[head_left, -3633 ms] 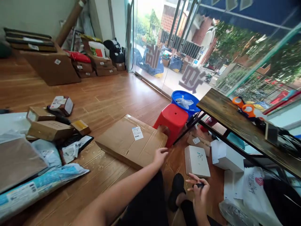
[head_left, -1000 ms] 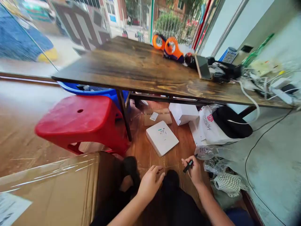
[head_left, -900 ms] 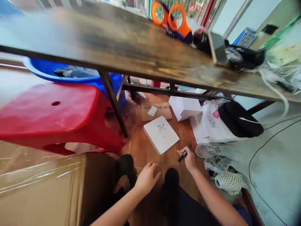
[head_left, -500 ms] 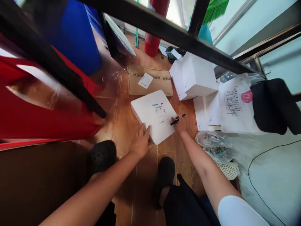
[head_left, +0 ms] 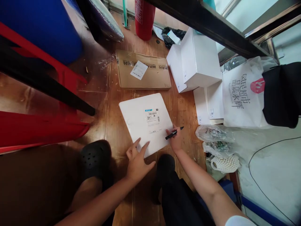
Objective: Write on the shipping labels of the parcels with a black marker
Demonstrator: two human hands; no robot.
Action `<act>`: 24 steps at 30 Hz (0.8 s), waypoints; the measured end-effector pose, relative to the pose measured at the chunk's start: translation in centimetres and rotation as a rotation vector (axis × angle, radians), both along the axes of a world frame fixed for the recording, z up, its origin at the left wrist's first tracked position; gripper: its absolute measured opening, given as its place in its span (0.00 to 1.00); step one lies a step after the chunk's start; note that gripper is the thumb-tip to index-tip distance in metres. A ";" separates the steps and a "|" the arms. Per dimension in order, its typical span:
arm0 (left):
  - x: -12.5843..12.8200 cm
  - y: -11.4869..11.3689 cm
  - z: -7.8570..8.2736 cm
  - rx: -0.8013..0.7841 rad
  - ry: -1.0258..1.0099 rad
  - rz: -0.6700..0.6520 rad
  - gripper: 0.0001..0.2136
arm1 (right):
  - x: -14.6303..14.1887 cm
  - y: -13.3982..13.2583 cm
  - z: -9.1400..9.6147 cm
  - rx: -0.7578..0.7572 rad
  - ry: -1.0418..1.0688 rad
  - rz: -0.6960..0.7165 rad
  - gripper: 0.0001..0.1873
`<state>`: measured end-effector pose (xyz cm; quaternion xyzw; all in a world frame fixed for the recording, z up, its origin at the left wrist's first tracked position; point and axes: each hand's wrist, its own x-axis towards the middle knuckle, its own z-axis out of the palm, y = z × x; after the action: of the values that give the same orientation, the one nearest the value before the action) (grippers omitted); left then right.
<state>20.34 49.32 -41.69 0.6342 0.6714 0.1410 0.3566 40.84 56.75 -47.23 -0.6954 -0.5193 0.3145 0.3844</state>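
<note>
A flat white box with a printed shipping label on its top lies in front of me, just above or on the wooden floor. My left hand is at its near left edge, fingers spread, the fingertips over the top face. My right hand is at the box's right edge, fingers closed around a slim black pen. The pen's narrow end points to the upper right, away from the box. How far my right fingers also grip the box edge is hidden.
A brown cardboard box lies beyond the white box. White cartons, a printed plastic bag and a white foam net line the right side. A red fire extinguisher stands behind. Dark metal bars and a red plastic stool are at left.
The white box has tipped so its top faces me more squarely. My left fingers have spread at its near edge. My right hand keeps the pen. The view has shifted.
</note>
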 end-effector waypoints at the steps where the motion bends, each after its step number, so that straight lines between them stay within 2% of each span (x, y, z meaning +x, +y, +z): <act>1: 0.1 -0.3 -0.2 -0.025 0.032 -0.010 0.34 | 0.0 -0.1 0.3 0.008 0.020 0.005 0.15; 3: 0.1 -0.4 -0.6 -0.033 0.126 -0.049 0.34 | -0.3 -0.3 0.8 0.083 0.041 -0.013 0.15; 5: -0.1 -0.3 -1.3 0.012 0.234 -0.112 0.33 | -1.2 -0.4 1.3 0.179 0.069 -0.013 0.21; 8: -0.7 -0.2 -2.2 0.069 0.332 -0.199 0.32 | -3.2 0.0 1.6 0.217 0.164 0.143 0.26; 11: -1.3 -0.2 -2.5 0.068 0.391 -0.272 0.34 | -5.0 1.3 1.3 0.182 0.256 0.298 0.22; 13: -1.4 -0.1 -2.2 0.041 0.431 -0.295 0.36 | -5.7 2.2 1.0 0.170 0.252 0.294 0.15; 16: -1.0 0.4 -1.4 -0.051 0.427 -0.299 0.36 | -6.0 3.0 0.7 0.179 0.182 0.206 0.08; 18: -0.7 0.8 -1.2 -0.133 0.400 -0.298 0.36 | -5.8 3.1 0.9 0.180 0.175 0.185 0.07; 20: -0.3 1.0 -1.3 -0.190 0.404 -0.315 0.36 | -5.6 3.1 1.1 0.162 0.190 0.230 0.07; 22: 0.0 1.0 -1.7 -0.200 0.443 -0.348 0.35 | -5.4 3.2 1.1 0.138 0.214 0.265 0.07; 24: 0.1 1.1 -2.0 -0.189 0.481 -0.390 0.34 | -5.3 3.5 0.9 0.121 0.241 0.206 0.07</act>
<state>20.47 50.38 -43.70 0.7301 0.6123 -0.1470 0.2654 35.54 60.24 -46.35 -0.5712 -0.5560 0.4016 0.4510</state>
